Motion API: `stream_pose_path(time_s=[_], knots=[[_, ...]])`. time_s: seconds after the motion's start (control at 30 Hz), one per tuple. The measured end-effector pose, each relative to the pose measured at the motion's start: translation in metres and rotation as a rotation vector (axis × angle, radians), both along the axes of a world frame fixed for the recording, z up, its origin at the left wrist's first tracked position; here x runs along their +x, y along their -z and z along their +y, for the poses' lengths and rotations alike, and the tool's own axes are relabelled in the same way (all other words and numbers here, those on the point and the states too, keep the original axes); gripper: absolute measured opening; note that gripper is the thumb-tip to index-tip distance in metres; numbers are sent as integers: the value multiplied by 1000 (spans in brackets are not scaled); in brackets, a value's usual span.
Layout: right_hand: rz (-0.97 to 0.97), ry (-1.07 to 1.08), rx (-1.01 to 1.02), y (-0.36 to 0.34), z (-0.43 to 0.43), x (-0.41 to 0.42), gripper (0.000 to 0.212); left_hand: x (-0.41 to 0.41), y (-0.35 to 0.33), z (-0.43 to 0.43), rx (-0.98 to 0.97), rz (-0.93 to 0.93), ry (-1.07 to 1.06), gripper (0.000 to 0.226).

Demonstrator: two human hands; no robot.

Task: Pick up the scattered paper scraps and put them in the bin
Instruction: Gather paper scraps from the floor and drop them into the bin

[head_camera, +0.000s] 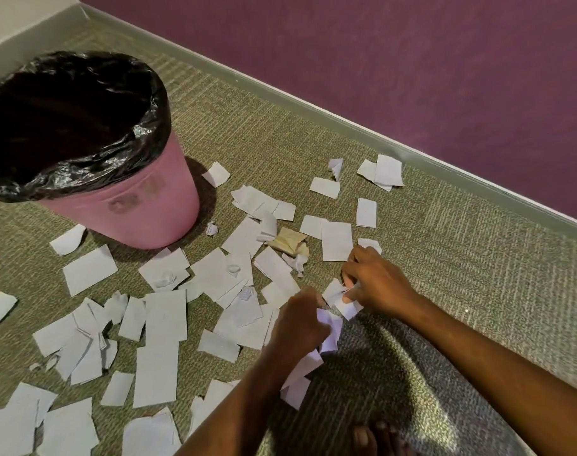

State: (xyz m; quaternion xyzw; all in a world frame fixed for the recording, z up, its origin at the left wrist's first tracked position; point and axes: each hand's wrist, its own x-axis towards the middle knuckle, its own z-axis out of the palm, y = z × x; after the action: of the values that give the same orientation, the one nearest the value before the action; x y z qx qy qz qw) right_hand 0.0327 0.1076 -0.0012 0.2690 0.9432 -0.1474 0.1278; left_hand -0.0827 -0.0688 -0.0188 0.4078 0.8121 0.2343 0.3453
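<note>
Several white paper scraps (165,319) lie scattered over the carpet, most of them left of centre. A pink bin (139,205) lined with a black bag (83,172) stands upright at the upper left, its dark inside showing no paper. My left hand (298,319) is low over the floor, closed around a bunch of white scraps (329,337) that stick out on its right side. My right hand (376,281) is just to the right of it, pinching a small white scrap (341,299) between thumb and fingers.
A purple wall (412,77) with a grey skirting board (313,113) runs diagonally behind the scraps. A crumpled yellowish paper (288,241) lies among the white pieces. Toes of a bare foot (376,437) show at the bottom edge.
</note>
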Motion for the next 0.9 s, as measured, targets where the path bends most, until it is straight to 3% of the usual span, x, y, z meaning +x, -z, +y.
stream_pose_path(time_s=[0.23,0.3,0.47,0.63,0.77,0.9], knots=[[103,93,103,5,12,22,33,-8,7,15,216,114,16,17],[122,123,180,7,18,27,35,-8,19,24,340,161,42,21],[120,171,116,14,39,31,41,1,14,41,314,354,21,31],[159,166,-35,15,47,26,36,5,16,46,268,346,68,41],[194,130,-2,15,46,22,34,9,21,46,301,307,53,52],[225,138,11,13,43,18,30,6,30,46,363,279,4,49]])
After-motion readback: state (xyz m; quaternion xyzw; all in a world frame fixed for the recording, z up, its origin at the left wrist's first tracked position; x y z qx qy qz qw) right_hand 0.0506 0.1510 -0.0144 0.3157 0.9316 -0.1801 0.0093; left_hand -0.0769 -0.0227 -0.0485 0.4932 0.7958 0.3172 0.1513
